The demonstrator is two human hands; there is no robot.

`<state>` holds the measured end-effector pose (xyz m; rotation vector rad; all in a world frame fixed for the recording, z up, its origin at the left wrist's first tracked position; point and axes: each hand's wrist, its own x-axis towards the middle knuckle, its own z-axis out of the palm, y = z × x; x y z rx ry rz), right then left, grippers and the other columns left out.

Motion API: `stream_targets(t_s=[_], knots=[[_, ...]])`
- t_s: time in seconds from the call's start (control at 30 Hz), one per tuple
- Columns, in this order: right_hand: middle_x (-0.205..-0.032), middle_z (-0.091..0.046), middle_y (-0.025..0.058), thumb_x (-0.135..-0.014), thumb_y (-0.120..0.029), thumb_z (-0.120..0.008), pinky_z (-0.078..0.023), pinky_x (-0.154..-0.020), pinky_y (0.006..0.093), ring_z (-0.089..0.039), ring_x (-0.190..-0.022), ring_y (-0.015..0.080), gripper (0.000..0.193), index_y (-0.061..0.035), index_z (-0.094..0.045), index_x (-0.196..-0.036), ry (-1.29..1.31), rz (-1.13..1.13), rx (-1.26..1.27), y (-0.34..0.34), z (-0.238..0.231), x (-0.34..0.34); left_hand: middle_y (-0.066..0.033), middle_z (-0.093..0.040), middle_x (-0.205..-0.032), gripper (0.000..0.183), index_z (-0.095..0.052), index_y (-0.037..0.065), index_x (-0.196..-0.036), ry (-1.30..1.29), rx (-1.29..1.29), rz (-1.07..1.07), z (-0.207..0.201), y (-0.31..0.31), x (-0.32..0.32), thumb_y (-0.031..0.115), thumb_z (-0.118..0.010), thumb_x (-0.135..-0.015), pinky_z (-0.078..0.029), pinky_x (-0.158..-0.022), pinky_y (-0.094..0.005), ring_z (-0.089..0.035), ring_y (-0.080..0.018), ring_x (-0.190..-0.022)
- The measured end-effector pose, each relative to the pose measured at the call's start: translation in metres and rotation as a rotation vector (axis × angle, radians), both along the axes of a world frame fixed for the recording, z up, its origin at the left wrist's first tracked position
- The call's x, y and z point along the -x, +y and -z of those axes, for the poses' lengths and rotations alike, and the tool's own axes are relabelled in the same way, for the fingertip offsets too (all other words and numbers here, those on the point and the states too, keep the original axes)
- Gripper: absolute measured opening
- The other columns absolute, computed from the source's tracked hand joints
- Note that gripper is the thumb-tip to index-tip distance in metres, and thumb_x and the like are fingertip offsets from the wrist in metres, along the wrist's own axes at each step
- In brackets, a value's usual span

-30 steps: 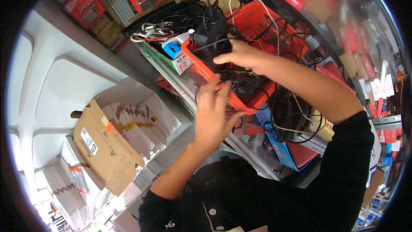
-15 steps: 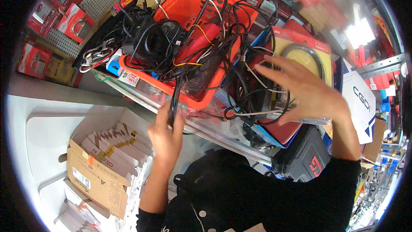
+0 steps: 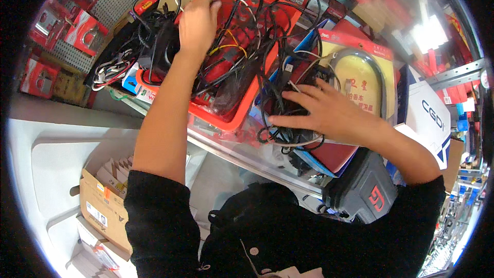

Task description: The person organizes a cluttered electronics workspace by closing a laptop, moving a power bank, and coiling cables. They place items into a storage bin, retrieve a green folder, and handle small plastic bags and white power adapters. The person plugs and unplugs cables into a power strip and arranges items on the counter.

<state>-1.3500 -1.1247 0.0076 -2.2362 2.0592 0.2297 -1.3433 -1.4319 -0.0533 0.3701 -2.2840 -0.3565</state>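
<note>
My left hand (image 3: 199,27) is over the back left of an orange-red plastic basket (image 3: 237,119), its fingers curled; whatever they hold is hidden. Inside the basket lie tangled black cables, a red item (image 3: 218,69) in clear wrapping and a thin yellow wire (image 3: 232,46). Against the basket's left side rests a bulky black item with cables (image 3: 163,46), partly covered by my left wrist. My right hand (image 3: 329,112) has its fingers spread on a heap of black cables (image 3: 283,100) right of the basket. A USB plug (image 3: 289,68) shows in that heap.
A yellow-backed package (image 3: 360,85) holding a thick grey loop lies to the right. Nearer me are a dark red flat case (image 3: 334,157) and a black hard case (image 3: 363,188). A cardboard box (image 3: 100,213) of white packets stands low left. Carded padlocks (image 3: 87,33) hang at far left.
My left hand has moved from the black cables at the basket's front edge up to its back left. My right hand has come down leftward from above onto the cable heap.
</note>
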Motion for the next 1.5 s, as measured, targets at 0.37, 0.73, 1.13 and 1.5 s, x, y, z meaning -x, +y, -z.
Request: stream_targets(t_s=[0.37, 0.73, 1.13, 1.5], knots=[[-0.113, -0.059, 0.0064, -0.070, -0.028, -0.068, -0.046, -0.088, 0.0425, -0.058, -0.103, 0.0258, 0.063, -0.0319, -0.049, -0.130, -0.010, -0.058, 0.140, -0.008, -0.003, 0.025, -0.0186, -0.050, -0.123, 0.042, -0.045, -0.002, -0.131, -0.287, 0.042, 0.159, -0.002, 0.020, -0.061, 0.015, -0.051, -0.093, -0.043, -0.095, -0.0423, -0.050, -0.0358, -0.114], [-0.101, -0.061, 0.0089, -0.052, -0.008, -0.079, -0.049, -0.081, 0.0391, -0.060, -0.096, 0.0300, 0.076, -0.0187, -0.054, -0.123, 0.071, -0.114, 0.551, -0.133, -0.084, 0.083, -0.0205, -0.042, -0.137, 0.055, -0.031, 0.004, -0.144, -0.126, -0.278, 0.061, 0.004, 0.057, -0.121, 0.016, -0.050, -0.093, -0.034, -0.105, -0.0401, -0.044, -0.0359, -0.122], [-0.133, -0.045, 0.0121, -0.059, -0.013, -0.078, -0.032, -0.100, 0.0490, -0.045, -0.121, 0.0303, 0.096, -0.0295, -0.035, -0.144, 0.028, -0.140, 0.331, -0.162, 0.036, 0.092, -0.0234, -0.032, -0.145, 0.080, -0.039, 0.014, -0.142, -0.238, -0.016, -0.028, 0.013, 0.077, -0.150, 0.047, -0.068, -0.075, -0.028, -0.109, -0.0469, -0.034, -0.0397, -0.131], [-0.143, -0.039, 0.0159, -0.082, -0.013, -0.065, -0.025, -0.111, 0.0460, -0.036, -0.133, 0.0348, 0.058, -0.0145, -0.048, -0.137, -0.279, 0.262, 0.465, -0.105, -0.037, 0.061, -0.0239, -0.037, -0.143, 0.060, -0.025, 0.016, -0.147, -0.723, -0.019, 0.056, 0.027, 0.054, -0.104, 0.039, -0.044, -0.095, -0.029, -0.108, -0.0519, -0.043, -0.0384, -0.127]])
